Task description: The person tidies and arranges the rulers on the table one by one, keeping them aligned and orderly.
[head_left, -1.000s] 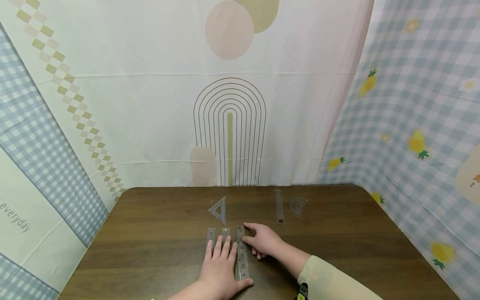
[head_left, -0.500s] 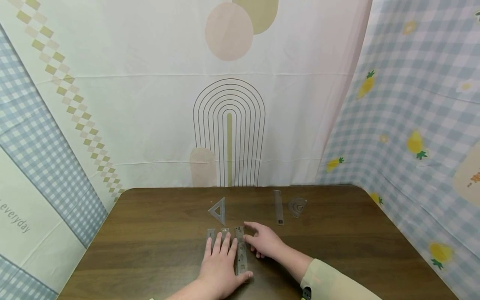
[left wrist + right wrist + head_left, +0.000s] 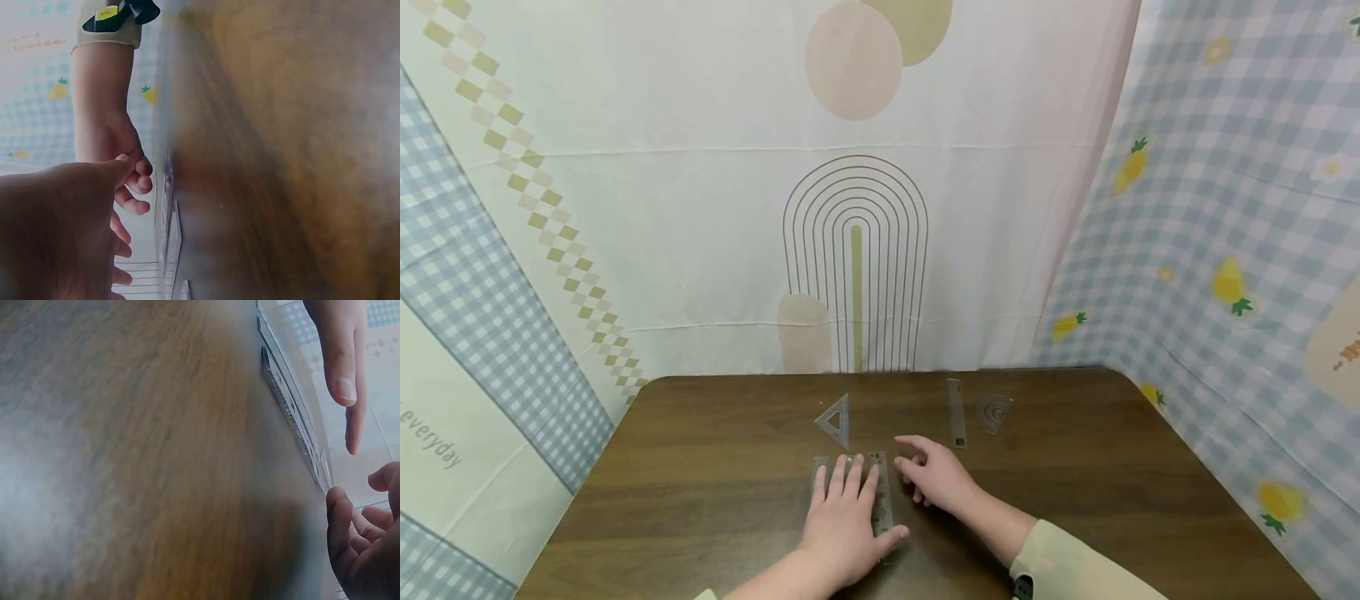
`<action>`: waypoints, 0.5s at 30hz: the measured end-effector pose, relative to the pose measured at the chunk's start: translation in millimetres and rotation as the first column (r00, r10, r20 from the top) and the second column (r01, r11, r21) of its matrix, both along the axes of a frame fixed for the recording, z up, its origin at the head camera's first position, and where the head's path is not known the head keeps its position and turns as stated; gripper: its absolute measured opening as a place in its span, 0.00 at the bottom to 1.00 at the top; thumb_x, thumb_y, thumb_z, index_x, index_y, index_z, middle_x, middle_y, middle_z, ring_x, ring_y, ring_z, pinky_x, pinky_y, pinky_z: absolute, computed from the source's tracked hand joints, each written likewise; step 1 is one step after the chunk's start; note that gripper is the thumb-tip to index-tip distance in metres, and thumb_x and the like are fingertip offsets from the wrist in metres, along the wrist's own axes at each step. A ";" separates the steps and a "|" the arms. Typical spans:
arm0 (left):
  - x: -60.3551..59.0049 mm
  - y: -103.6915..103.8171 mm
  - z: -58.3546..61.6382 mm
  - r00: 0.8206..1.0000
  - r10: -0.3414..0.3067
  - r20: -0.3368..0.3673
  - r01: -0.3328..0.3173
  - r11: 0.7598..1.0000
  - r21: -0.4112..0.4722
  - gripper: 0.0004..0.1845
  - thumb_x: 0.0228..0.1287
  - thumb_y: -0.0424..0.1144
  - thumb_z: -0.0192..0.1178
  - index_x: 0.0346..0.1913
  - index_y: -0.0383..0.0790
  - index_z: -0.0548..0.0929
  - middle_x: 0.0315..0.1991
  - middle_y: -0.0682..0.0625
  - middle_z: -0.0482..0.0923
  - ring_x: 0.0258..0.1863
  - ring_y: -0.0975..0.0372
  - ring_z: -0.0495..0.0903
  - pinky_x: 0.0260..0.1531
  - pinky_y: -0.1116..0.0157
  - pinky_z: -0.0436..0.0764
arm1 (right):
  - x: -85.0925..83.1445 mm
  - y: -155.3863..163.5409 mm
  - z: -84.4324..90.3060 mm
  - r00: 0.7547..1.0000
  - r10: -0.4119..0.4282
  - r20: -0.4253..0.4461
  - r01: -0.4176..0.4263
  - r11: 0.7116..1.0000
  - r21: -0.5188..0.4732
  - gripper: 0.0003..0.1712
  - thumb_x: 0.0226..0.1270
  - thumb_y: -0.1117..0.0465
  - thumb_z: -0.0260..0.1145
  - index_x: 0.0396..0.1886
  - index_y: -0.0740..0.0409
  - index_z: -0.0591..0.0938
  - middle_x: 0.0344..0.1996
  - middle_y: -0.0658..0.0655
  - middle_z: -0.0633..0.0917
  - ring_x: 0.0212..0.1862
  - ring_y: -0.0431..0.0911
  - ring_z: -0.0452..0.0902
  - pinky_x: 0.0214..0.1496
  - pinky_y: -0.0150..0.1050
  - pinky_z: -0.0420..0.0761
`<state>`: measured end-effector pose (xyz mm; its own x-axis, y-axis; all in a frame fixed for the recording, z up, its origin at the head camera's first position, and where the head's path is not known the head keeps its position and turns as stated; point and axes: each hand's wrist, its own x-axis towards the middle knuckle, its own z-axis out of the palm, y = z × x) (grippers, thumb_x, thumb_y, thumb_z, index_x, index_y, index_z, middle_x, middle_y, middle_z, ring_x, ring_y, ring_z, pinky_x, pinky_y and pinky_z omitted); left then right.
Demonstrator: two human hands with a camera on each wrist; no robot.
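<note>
The left hand (image 3: 844, 521) lies flat, fingers straight, on the clear plastic stencil rulers (image 3: 880, 500) at the brown wooden table's (image 3: 700, 483) near edge — the right hand (image 3: 934, 477), loosely curled and empty, hovers just beside them; their markings are unreadable.

Clear rulers (image 3: 880, 500), dark woodgrain table (image 3: 715, 483)

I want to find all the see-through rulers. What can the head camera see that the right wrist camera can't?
Only the head view shows the triangle ruler, the far straight ruler, the protractor and the curtains.

Only the right wrist view shows the ruler edges close up from the side.

Both show the brown table, the left hand and the right hand.
</note>
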<state>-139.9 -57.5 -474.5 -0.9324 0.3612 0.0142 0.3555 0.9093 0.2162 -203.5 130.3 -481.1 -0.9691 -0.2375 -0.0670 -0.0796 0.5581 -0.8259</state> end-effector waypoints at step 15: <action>-9.8 9.7 2.7 1.000 0.009 -0.012 -0.009 1.000 -0.004 0.49 0.62 0.76 0.47 0.76 0.44 0.63 0.76 0.41 0.56 0.76 0.43 0.49 0.70 0.37 0.46 | 0.8 15.3 4.2 0.999 -0.047 -0.017 0.047 0.998 -0.035 0.24 0.74 0.55 0.61 0.66 0.56 0.76 0.28 0.57 0.83 0.20 0.47 0.77 0.20 0.42 0.79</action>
